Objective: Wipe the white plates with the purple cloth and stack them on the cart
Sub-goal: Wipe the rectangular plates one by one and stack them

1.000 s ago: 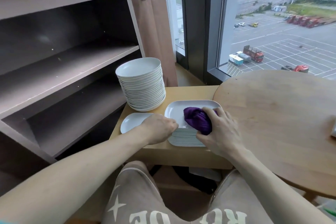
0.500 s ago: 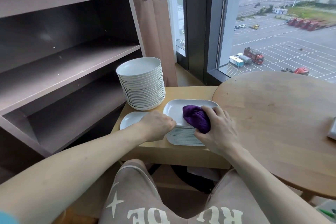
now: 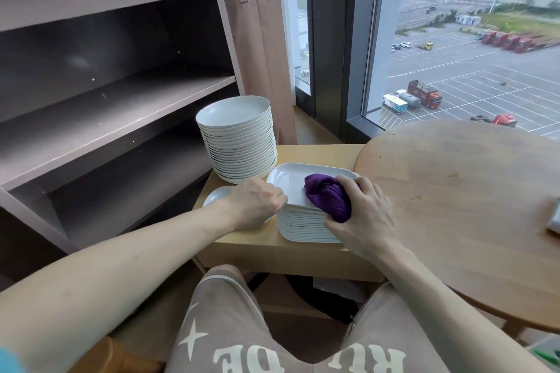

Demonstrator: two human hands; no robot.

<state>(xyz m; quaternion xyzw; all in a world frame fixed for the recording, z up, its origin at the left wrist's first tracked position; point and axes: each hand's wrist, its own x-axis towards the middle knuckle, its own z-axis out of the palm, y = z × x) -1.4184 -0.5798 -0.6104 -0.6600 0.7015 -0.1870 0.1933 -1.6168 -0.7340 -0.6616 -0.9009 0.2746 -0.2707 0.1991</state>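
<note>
Where it fills the left side, shelf unit (image 3: 106,100): brown, open-fronted. Round table (image 3: 469,206): wood, at right, its edge meeting the low table (image 3: 318,154). That low table: pale wood, between the two, bearing all plates. Round stack (image 3: 239,136): white, tall, back left. Square stack (image 3: 303,227): white, front right, just beside the round one. Left hand (image 3: 254,206): fingers curled on the top plate (image 3: 288,182) at its left rim. Right hand (image 3: 363,215): grips cloth (image 3: 327,197), purple, bunched, pressed on that plate's right half. Saucer (image 3: 216,195): single, partly hidden behind the left hand.
</note>
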